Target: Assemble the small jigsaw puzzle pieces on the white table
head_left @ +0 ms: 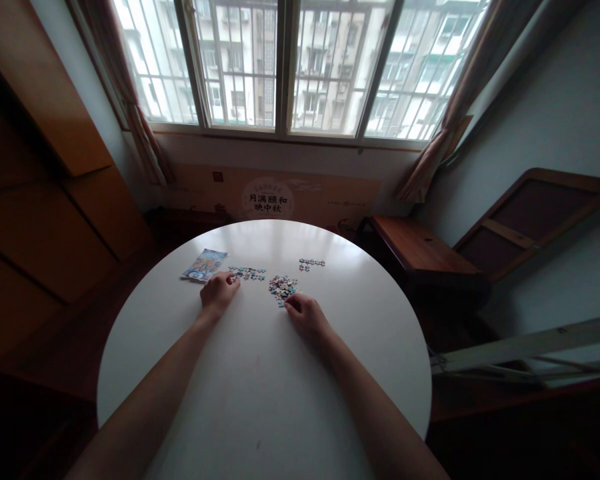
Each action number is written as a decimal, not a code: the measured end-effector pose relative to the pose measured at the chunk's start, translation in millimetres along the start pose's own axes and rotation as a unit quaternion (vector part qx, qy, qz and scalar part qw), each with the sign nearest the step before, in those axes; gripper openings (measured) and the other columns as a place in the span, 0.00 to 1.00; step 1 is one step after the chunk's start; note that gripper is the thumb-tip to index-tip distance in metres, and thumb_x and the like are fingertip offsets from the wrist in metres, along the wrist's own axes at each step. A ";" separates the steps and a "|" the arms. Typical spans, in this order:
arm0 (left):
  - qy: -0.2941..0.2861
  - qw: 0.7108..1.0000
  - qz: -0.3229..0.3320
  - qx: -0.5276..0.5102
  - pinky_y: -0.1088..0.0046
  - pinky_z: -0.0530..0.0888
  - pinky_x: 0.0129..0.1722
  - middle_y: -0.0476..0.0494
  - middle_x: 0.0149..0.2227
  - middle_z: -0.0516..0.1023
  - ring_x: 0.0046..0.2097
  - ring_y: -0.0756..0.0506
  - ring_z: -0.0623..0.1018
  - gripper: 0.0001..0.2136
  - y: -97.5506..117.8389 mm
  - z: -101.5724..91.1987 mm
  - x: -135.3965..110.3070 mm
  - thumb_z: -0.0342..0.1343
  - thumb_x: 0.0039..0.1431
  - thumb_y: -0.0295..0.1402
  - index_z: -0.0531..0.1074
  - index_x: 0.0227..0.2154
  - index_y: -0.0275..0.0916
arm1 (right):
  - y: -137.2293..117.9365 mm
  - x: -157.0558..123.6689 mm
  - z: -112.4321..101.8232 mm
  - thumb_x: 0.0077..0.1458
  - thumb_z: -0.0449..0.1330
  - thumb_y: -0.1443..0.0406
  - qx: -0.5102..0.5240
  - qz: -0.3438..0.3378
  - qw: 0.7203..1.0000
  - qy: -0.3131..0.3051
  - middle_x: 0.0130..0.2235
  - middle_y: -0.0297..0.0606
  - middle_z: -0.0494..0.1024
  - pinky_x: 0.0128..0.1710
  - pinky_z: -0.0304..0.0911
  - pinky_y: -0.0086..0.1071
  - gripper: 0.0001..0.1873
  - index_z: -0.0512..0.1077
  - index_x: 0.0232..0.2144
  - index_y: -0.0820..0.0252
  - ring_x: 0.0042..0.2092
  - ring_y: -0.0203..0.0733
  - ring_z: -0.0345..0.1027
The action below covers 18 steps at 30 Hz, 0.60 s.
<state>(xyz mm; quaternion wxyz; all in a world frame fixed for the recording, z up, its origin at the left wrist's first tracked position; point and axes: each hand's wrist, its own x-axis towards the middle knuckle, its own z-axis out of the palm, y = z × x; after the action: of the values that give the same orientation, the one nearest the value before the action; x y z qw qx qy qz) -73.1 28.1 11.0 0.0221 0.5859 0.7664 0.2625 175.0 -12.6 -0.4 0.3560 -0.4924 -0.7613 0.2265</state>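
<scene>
On the round white table (260, 400) lies a small pile of loose jigsaw pieces (281, 287). A joined strip of pieces (249, 272) sits to its left and a smaller cluster (311, 264) further back. My left hand (218, 293) rests curled on the table, fingertips pinched at the left end of the joined strip. My right hand (304, 313) is curled too, fingertips pinching at the near edge of the loose pile. What each pinch holds is too small to make out. A colourful picture card (205, 265) lies left of my left hand.
A barred window (285, 67) with curtains fills the far wall. A printed board (267, 197) leans below it. A dark wooden bench (415, 247) and a framed panel (535, 220) stand to the right, wooden cabinets (40, 200) to the left.
</scene>
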 end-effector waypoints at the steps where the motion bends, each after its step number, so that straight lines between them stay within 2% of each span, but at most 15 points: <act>1: 0.006 1.000 0.007 -0.002 0.73 0.69 0.34 0.46 0.36 0.79 0.38 0.44 0.76 0.12 1.1 -1.3 -0.8 0.55 0.53 0.39 0.76 0.39 0.43 | -0.4 0.0 -0.1 0.52 0.55 0.66 0.001 0.000 1.000 -0.001 0.27 0.34 0.74 0.31 0.58 0.26 0.08 0.74 0.30 0.60 0.29 0.36 0.66; 3: 0.020 0.999 0.040 -0.013 0.74 0.69 0.34 0.45 0.35 0.78 0.37 0.45 0.76 0.12 5.9 -4.4 -3.5 0.54 0.54 0.37 0.76 0.39 0.42 | -1.3 0.1 -0.4 0.52 0.55 0.66 0.003 0.003 1.000 -0.001 0.27 0.34 0.75 0.31 0.58 0.26 0.08 0.74 0.30 0.60 0.29 0.36 0.66; 5: 0.018 0.992 0.117 -0.047 0.75 0.68 0.34 0.46 0.33 0.78 0.35 0.47 0.75 0.10 14.0 -6.9 -8.3 0.52 0.55 0.34 0.76 0.37 0.40 | -2.2 0.2 -0.9 0.52 0.55 0.66 0.005 0.008 1.000 0.000 0.27 0.35 0.75 0.31 0.58 0.26 0.08 0.74 0.30 0.60 0.29 0.36 0.66; 7: -0.017 0.975 0.206 -0.081 0.76 0.68 0.33 0.47 0.29 0.77 0.30 0.49 0.74 0.10 23.7 -7.3 -15.5 0.51 0.57 0.34 0.76 0.36 0.39 | -3.1 0.3 -1.6 0.52 0.55 0.66 0.008 0.008 1.000 -0.001 0.27 0.35 0.75 0.31 0.58 0.26 0.08 0.74 0.29 0.60 0.29 0.36 0.66; 9: -0.069 0.943 0.306 -0.110 0.77 0.67 0.33 0.48 0.26 0.75 0.28 0.51 0.72 0.09 32.9 -5.3 -24.8 0.52 0.57 0.33 0.77 0.36 0.39 | -3.5 0.3 -2.1 0.52 0.55 0.66 0.009 0.003 1.000 -0.001 0.27 0.34 0.75 0.31 0.58 0.26 0.08 0.74 0.29 0.60 0.29 0.36 0.66; 11: -0.126 0.912 0.370 -0.128 0.78 0.66 0.31 0.48 0.26 0.75 0.27 0.52 0.71 0.09 40.1 -2.3 -34.5 0.53 0.57 0.33 0.77 0.37 0.40 | -3.3 0.3 -2.1 0.52 0.55 0.65 0.008 -0.002 1.000 0.000 0.26 0.34 0.74 0.30 0.58 0.26 0.08 0.74 0.29 0.60 0.29 0.36 0.65; 14: -0.174 0.889 0.405 -0.122 0.79 0.65 0.30 0.48 0.28 0.76 0.27 0.52 0.71 0.11 46.6 0.3 -45.5 0.52 0.57 0.32 0.76 0.41 0.41 | -1.1 0.6 -0.6 0.52 0.55 0.65 0.017 -0.005 1.000 -0.001 0.26 0.34 0.74 0.30 0.58 0.26 0.08 0.74 0.29 0.60 0.28 0.35 0.65; 18: -0.179 0.894 0.394 -0.112 0.79 0.66 0.32 0.46 0.35 0.78 0.30 0.51 0.74 0.14 48.7 0.4 -49.7 0.52 0.57 0.32 0.74 0.46 0.43 | 2.9 2.2 1.4 0.53 0.55 0.66 0.041 -0.016 0.999 0.028 0.28 0.35 0.74 0.31 0.60 0.27 0.08 0.74 0.31 0.61 0.29 0.36 0.65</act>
<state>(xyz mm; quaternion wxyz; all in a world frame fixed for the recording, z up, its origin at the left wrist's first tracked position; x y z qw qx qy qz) -14.2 -8.4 18.0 0.1188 0.8708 0.4211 0.2244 175.0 -9.4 -2.6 0.4008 -0.4714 -0.7487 0.2380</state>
